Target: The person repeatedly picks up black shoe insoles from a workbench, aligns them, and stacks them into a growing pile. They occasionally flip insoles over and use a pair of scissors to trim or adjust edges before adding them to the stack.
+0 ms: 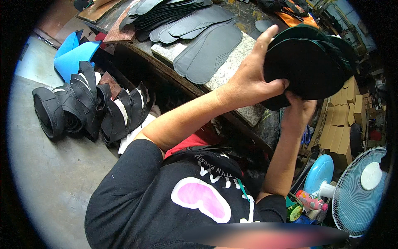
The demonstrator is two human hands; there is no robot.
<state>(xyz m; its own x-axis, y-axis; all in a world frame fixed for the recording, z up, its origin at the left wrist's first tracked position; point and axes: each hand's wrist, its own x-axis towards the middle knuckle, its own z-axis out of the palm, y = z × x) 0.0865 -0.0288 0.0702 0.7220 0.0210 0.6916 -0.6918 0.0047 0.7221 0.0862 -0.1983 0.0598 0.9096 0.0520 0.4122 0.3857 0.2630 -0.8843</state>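
Both hands hold up a bundle of black, rounded, flat pieces (306,68) with dark green along the upper edges, over the right part of the workbench. My left hand (253,72) grips its left side, thumb pressed on the black face and a finger stretched up along the edge. From below, my right hand (299,110) pinches the lower edge; its other fingers are partly hidden behind the pieces. Left of the bundle, dark grey insoles (209,54) lie overlapping on a pale stone slab (248,112), with more insoles (166,18) stacked farther back.
Black shoe uppers (76,103) stand in rows at the left, beside a blue folded sheet (74,56). At the right are cardboard boxes (340,124), a blue fan (360,186), a round blue stool-like object (319,172) and a pink bottle (311,200). Orange material (296,20) lies at the back.
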